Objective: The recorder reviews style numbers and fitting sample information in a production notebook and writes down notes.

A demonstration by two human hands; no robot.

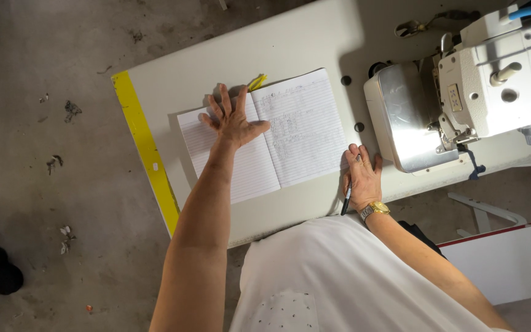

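— While the open notebook (265, 138) lies flat on the pale table (314, 43), where does the left hand (232, 120) sit?

— Palm down on the left page, near the centre fold. Its fingers (218, 104) are spread wide and flat, holding nothing, and they press the paper. The thumb points toward the right page, which bears faint handwriting too small to read.

— And past those fingertips?

— Just beyond them, at the notebook's far edge, a small yellow thing (257, 82) pokes out from under the page. I cannot tell what it is.

— The right hand (362, 178)?

— It rests on the table just beside the right page's outer edge, with the fingertips touching or nearly touching the paper; which of the two I cannot tell. A dark pen (346, 200) is tucked between the fingers, which are loosely curled around it. The pen's lower end points back toward the person's body. A gold wristwatch (373, 209) sits on that wrist.

— What lies on the far side of the right fingers?

— A white sewing machine (493, 80) with a shiny metal cover (410, 117), close to the fingertips but apart from them. Two small dark round knobs (359, 127) are set in the table between the notebook and the machine.

— And off to the side of the left fingers?

— A yellow strip (145, 150) runs along the table's edge, well apart from the hand. Beyond it is a grey concrete floor (44, 154) with bits of scrap on it.
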